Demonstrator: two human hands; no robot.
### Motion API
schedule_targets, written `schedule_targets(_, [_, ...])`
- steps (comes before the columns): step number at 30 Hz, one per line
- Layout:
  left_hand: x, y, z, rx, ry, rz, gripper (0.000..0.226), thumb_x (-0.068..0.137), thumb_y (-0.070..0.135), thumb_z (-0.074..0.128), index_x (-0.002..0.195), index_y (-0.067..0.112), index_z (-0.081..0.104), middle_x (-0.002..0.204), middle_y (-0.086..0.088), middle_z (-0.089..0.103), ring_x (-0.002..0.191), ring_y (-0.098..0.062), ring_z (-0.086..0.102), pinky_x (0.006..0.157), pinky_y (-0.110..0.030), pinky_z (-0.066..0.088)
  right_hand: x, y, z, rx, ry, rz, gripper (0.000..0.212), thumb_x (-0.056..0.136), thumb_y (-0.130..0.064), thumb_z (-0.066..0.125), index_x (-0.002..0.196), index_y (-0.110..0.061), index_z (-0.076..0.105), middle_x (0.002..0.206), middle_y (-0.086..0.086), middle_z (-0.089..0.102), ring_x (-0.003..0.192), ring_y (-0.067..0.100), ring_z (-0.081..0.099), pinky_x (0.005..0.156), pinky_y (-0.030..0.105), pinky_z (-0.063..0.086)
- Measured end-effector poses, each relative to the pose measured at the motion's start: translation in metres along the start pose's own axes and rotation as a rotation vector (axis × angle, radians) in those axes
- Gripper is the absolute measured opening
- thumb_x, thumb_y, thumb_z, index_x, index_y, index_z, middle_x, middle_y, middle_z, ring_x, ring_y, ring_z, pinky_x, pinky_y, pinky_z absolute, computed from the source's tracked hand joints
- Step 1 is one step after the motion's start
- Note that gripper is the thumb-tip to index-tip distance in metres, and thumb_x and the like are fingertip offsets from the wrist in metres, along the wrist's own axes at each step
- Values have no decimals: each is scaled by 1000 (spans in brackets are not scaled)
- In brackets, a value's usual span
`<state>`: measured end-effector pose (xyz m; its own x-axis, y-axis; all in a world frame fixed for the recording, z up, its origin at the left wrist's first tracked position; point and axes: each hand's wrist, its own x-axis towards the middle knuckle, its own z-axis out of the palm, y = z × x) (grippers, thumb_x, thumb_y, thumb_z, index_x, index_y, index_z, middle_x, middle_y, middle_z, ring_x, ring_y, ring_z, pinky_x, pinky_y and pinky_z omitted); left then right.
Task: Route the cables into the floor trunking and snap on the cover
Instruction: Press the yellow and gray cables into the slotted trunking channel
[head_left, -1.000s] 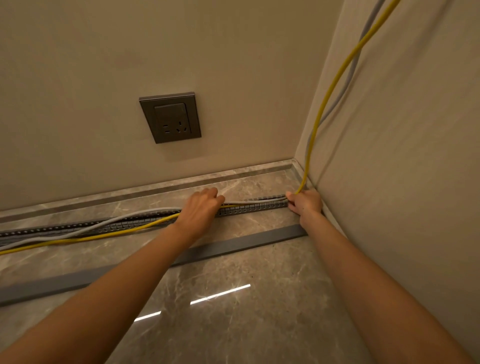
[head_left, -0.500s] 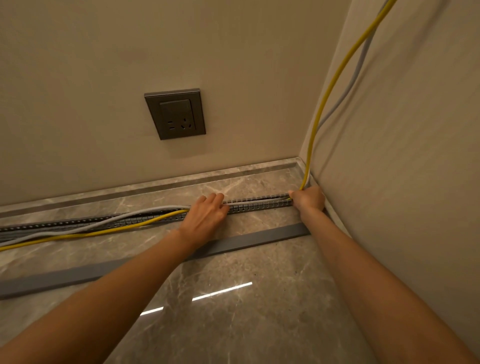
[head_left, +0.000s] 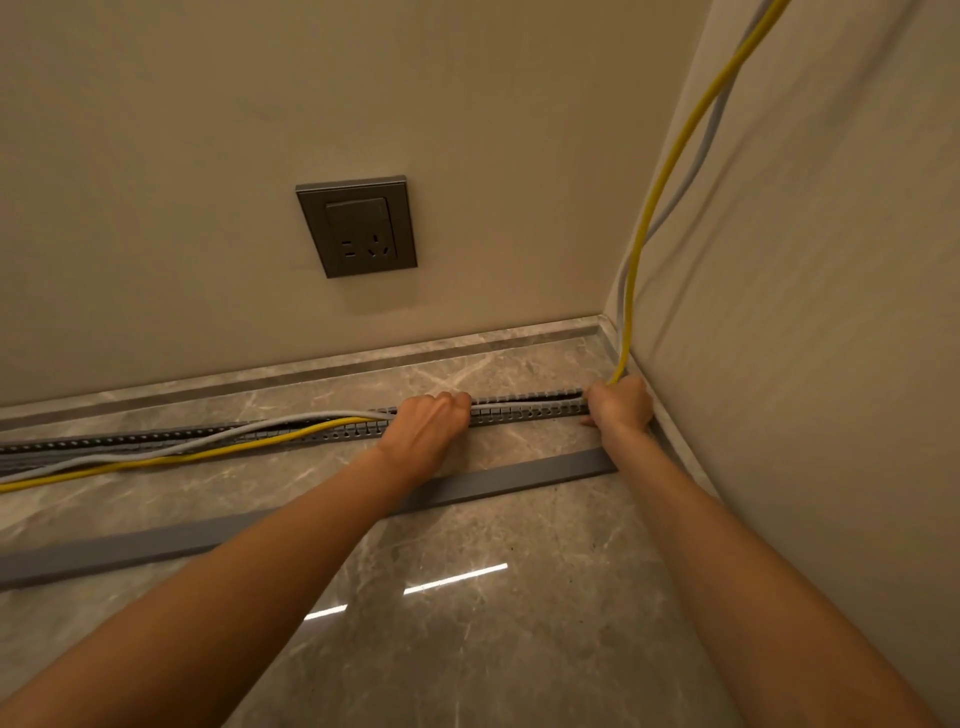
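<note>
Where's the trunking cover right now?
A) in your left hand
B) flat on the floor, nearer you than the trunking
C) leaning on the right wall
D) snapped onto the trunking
B: the grey cover lies flat on the floor, apart from the open slotted trunking.
</note>
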<state>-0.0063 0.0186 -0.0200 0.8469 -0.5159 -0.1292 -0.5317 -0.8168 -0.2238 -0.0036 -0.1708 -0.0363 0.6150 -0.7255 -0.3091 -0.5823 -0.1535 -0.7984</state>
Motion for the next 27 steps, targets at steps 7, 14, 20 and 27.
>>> schedule_targets(7, [-10,-4,7,-159,39,-93,30,95,4,43,125,7,44,120,-14,58,105,-32,60,84,-39,48,-2,3,-4,25,-97,3,31,89,-3,54,118,8,55,121,25,61,57,30,63,26,16,46])
schedule_targets(14, [-25,-16,14,-518,207,-150,36,91,-1,49,127,0,51,124,-21,56,105,-40,59,90,-46,50,-16,11,-14,-200,-73,-142,35,88,-25,55,108,2,62,113,23,67,95,38,66,83,42,56])
schedule_targets(20, [-40,-23,17,-503,287,-237,32,84,-6,54,116,-6,59,112,-28,62,95,-46,61,79,-48,51,-47,9,-16,-310,26,-310,36,90,-21,52,118,2,52,120,23,60,112,38,56,87,40,49])
schedule_targets(27, [-65,-63,30,-428,200,-404,31,88,2,56,118,-2,56,120,-22,56,108,-39,55,91,-45,49,-88,-2,25,-357,-243,-678,20,87,-4,51,104,-3,63,112,17,63,109,30,56,91,35,45])
